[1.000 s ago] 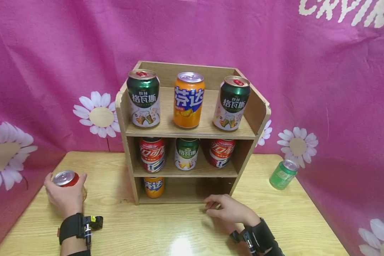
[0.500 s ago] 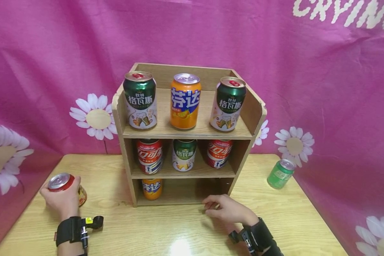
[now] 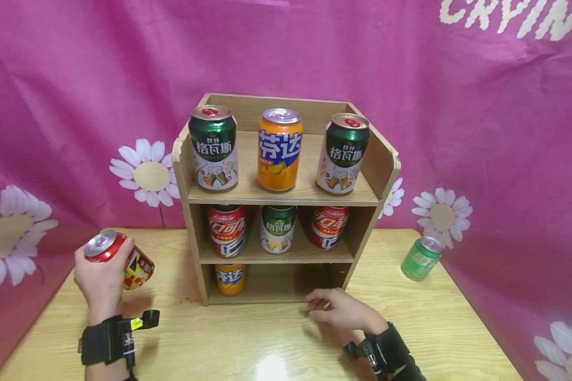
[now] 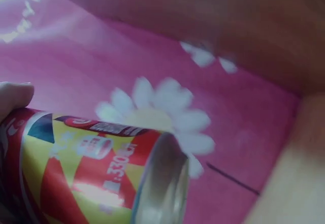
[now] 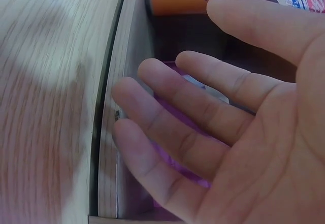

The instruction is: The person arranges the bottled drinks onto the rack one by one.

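Observation:
My left hand (image 3: 102, 278) grips a red and yellow soda can (image 3: 140, 269) near its top, left of the shelf. The can is tilted and lifted off the table, its silver bottom showing in the left wrist view (image 4: 162, 183). My right hand (image 3: 343, 311) is by the lower right front of the wooden shelf (image 3: 286, 200), fingers loosely bent and holding nothing. On the bottom level an orange soda can (image 3: 230, 279) stands at the left. Two red cola cans (image 3: 228, 230) flank a green and white can (image 3: 277, 228) on the middle level.
The top level bears an orange can (image 3: 279, 151) between two green and white cans (image 3: 213, 148). A green can (image 3: 420, 259) stands on the table (image 3: 229, 344) at the right. A pink flowered cloth (image 3: 286, 47) hangs behind and at both sides.
My left hand has raised the red and yellow can from the table, tilted it and moved it slightly right. My right hand has stayed in place.

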The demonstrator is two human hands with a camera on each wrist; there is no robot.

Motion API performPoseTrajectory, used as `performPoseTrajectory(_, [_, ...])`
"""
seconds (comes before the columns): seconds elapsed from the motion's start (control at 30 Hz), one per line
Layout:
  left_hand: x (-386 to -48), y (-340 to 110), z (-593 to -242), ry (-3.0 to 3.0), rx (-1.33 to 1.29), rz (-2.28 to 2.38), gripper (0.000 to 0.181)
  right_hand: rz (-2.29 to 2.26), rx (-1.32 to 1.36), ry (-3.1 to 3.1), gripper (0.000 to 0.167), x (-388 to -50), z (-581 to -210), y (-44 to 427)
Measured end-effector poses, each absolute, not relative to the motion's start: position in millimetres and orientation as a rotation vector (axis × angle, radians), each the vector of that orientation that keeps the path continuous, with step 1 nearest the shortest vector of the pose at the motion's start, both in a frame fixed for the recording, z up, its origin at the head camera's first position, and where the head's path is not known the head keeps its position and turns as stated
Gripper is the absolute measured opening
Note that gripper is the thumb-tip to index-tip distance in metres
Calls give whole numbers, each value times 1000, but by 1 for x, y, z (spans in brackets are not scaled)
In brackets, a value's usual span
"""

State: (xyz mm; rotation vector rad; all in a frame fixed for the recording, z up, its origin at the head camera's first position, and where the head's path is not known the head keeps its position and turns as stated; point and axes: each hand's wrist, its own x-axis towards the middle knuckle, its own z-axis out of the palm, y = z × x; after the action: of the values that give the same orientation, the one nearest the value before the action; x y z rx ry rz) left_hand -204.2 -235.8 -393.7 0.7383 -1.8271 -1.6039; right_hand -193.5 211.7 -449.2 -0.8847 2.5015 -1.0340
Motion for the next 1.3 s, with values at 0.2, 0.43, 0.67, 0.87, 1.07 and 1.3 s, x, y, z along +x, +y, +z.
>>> performPoseTrajectory(0.2, [-193,-221,-373,-1784,531,-1754,59,-1042,-897,2499,30,-195,-448,212])
performPoseTrajectory(0.43, [-174,-208,-357,-1760,201,-1950,43,-1045,-860,2515,28,-194,-446,214])
performPoseTrajectory(0.67, [-165,-194,-352,-1838,-217,-1989,49,-1062,-848,2502,28,-195,-443,215])
performPoseTrajectory(0.87, [-156,-179,-348,-1959,-358,-1926,51,-1067,-850,2497,29,-195,-445,217])
performPoseTrajectory(1.07, [-148,-161,-344,-2001,-642,-1879,55,-1097,-855,2495,28,-194,-448,225])
performPoseTrajectory(1.3, [-154,-128,-352,-2108,-803,-1879,56,-1111,-860,2510,27,-192,-447,231])
